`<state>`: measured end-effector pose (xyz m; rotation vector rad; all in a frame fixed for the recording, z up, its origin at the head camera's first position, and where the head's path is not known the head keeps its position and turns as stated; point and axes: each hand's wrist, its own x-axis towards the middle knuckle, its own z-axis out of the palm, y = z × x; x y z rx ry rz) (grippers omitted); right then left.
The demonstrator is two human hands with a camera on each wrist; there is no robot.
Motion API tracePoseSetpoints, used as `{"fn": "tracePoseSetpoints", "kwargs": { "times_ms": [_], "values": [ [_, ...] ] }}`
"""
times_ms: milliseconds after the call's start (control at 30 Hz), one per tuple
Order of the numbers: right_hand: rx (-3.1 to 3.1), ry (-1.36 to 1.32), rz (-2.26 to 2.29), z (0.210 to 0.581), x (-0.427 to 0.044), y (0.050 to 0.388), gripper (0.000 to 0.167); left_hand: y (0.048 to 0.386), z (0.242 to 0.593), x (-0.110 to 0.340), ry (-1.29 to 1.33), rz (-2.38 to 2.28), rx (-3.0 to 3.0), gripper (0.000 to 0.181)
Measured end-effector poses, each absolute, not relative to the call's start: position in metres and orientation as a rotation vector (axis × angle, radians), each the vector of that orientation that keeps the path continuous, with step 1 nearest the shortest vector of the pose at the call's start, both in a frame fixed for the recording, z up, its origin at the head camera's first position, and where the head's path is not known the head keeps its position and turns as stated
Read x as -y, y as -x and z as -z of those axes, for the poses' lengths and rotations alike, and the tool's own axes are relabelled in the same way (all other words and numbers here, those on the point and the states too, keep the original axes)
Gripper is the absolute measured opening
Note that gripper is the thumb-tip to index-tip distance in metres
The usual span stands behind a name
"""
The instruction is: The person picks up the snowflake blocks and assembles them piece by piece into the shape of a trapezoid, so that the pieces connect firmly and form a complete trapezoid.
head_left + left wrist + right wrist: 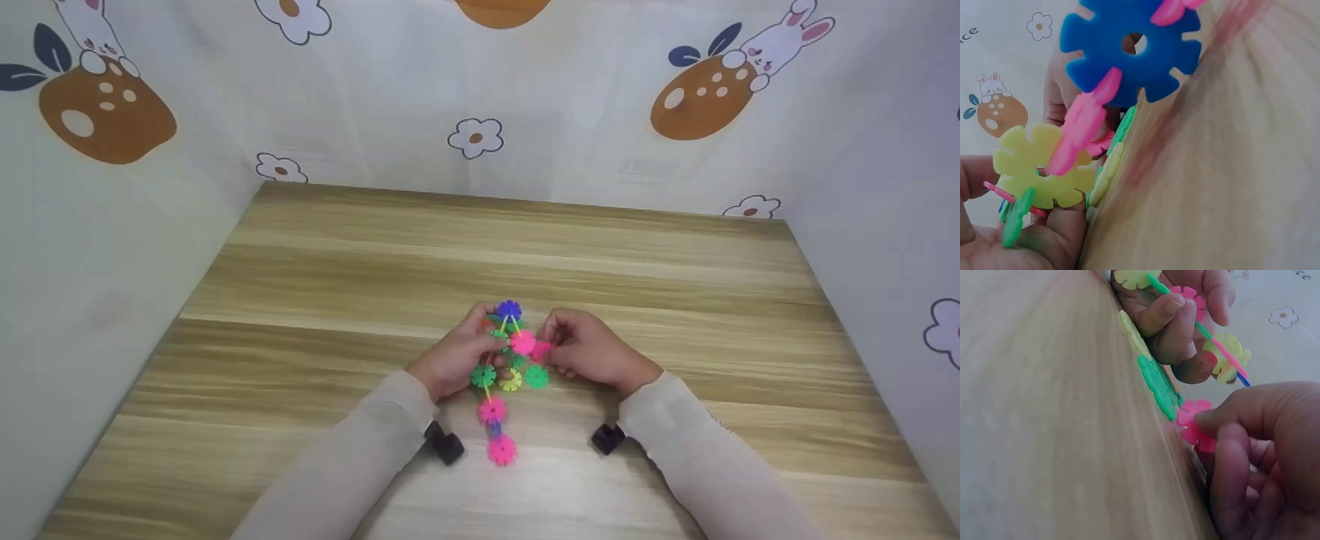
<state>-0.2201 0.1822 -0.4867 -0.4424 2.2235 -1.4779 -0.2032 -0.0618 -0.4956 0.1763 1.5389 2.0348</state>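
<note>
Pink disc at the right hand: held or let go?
Held. In the right wrist view, the right hand pinches the pink disc, thumb on its face.

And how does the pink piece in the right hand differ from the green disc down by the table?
Colour: the pink piece is bright pink, the green disc green.
Hold: the right hand pinches the pink piece; nothing visibly grips the green disc.
Pose: the pink piece is tilted up, while the green disc looks nearly flat along the table.
Both are thin, with notched edges.
</note>
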Motion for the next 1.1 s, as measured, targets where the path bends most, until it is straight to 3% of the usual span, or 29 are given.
{"fn": "tracePoseSetpoints", "kwargs": {
  "times_ms": [467,633,1100],
  "values": [
    [-1.959,0.675,1.704,0.4941,-0.1818,0.2191,0.018,0.2029,0.4968,0.058,-0.146,-2.091,-1.569,0.037],
    [-1.933,0.714,1.748,0.4947,-0.1807,0.2179,0.018,0.2017,0.4955,0.0584,-0.136,-2.12,-1.495,0.024],
    [-1.97,0.71,1.773,0.4933,-0.1764,0.2147,0.018,0.2023,0.4976,0.061,-0.186,-2.105,-1.504,0.032]
  ]
}}
